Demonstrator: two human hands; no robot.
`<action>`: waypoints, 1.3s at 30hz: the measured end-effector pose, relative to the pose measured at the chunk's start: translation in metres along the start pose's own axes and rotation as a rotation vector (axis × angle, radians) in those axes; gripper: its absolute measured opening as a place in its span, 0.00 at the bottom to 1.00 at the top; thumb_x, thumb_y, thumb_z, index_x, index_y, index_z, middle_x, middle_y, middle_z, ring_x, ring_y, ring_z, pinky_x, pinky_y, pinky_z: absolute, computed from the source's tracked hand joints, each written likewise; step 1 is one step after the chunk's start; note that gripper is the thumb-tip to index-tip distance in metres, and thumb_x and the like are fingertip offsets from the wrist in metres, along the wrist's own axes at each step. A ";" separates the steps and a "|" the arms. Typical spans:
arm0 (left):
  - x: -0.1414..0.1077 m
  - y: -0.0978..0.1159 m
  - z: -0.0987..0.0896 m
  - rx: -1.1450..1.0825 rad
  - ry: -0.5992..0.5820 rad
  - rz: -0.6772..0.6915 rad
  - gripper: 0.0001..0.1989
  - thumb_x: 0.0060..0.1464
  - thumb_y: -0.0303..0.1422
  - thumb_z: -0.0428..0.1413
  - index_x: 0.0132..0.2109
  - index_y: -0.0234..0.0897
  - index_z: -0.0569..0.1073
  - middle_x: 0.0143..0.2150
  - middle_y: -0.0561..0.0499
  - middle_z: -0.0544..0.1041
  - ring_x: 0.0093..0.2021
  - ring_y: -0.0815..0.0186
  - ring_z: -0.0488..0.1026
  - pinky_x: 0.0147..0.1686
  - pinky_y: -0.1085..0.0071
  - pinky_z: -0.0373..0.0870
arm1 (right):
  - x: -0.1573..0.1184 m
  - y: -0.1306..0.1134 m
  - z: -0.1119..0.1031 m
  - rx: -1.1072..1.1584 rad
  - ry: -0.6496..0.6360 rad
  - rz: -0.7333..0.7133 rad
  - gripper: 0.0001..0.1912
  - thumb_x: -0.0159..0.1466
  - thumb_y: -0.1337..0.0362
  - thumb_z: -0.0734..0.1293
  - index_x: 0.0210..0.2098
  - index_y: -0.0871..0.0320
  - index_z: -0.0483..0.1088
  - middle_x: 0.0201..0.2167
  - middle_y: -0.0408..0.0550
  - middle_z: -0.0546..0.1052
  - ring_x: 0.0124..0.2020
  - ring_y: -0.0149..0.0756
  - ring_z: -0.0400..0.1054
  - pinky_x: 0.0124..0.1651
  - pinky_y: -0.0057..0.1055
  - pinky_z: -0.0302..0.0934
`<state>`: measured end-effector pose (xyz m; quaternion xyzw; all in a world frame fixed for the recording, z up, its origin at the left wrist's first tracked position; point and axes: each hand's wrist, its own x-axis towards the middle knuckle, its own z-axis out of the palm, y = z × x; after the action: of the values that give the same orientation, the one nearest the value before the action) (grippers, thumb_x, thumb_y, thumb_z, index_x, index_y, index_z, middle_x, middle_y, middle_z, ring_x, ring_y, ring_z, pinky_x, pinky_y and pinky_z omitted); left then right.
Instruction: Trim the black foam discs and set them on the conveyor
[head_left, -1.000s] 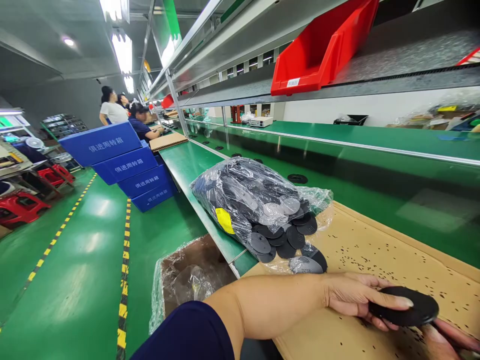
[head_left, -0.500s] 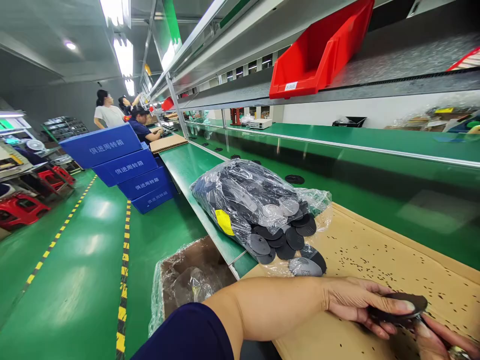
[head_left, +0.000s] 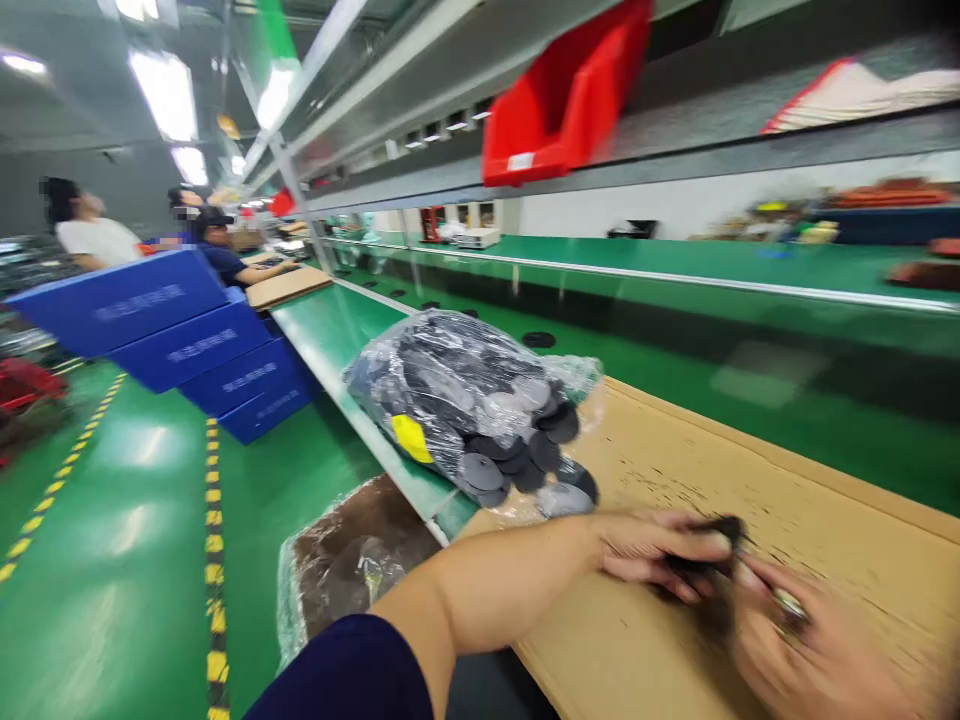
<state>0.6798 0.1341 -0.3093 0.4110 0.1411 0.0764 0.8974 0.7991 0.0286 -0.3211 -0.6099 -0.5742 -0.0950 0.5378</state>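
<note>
My left hand [head_left: 649, 550] is closed on a black disc [head_left: 729, 530], thumb on top and fingers below. My right hand [head_left: 814, 645] meets the disc's near edge, its fingers wrapped round a slim tool with a shiny metal part [head_left: 790, 608]; motion blur hides its working end. Beneath both hands lies a brown cardboard sheet [head_left: 600, 640] sprinkled with small black scraps [head_left: 667, 485]. Beyond my left forearm, a clear plastic bag [head_left: 442, 350] with a yellow label spills several similar black discs [head_left: 544, 450] onto the cardboard.
A plastic-lined carton [head_left: 330, 540] stands below the bench's left edge. Stacked blue boxes [head_left: 240, 375] are farther left, near several seated or standing people. A red bin [head_left: 562, 120] hangs over the bench from the shelf. More black discs [head_left: 538, 340] lie along the green bench.
The view has swung right, so the scene shifts left. My hands still hold the disc and tool together; the disc is tilted more edge-on, and more of the right hand shows.
</note>
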 end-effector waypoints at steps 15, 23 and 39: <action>-0.013 -0.009 0.012 -0.237 0.024 0.028 0.21 0.50 0.40 0.62 0.50 0.36 0.73 0.32 0.49 0.72 0.26 0.70 0.67 0.20 0.77 0.60 | -0.001 -0.031 -0.009 0.232 -0.037 0.041 0.08 0.66 0.63 0.62 0.42 0.56 0.71 0.40 0.51 0.75 0.46 0.41 0.69 0.50 0.42 0.64; -0.012 -0.006 0.015 -0.192 0.066 0.120 0.23 0.46 0.36 0.64 0.50 0.35 0.73 0.31 0.49 0.73 0.25 0.71 0.67 0.21 0.78 0.61 | 0.001 -0.032 -0.011 0.248 -0.044 0.027 0.08 0.65 0.64 0.63 0.42 0.56 0.72 0.36 0.50 0.75 0.40 0.39 0.69 0.46 0.39 0.65; 0.037 0.031 0.004 0.049 0.664 0.531 0.15 0.43 0.24 0.61 0.42 0.33 0.73 0.40 0.48 0.77 0.41 0.65 0.75 0.44 0.68 0.71 | 0.010 0.010 -0.011 0.279 0.402 0.470 0.13 0.61 0.55 0.64 0.33 0.60 0.70 0.24 0.44 0.70 0.25 0.33 0.64 0.32 0.30 0.62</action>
<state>0.7149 0.1607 -0.2907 0.4076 0.3133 0.4296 0.7424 0.8155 0.0284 -0.3150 -0.6152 -0.3078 -0.0073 0.7258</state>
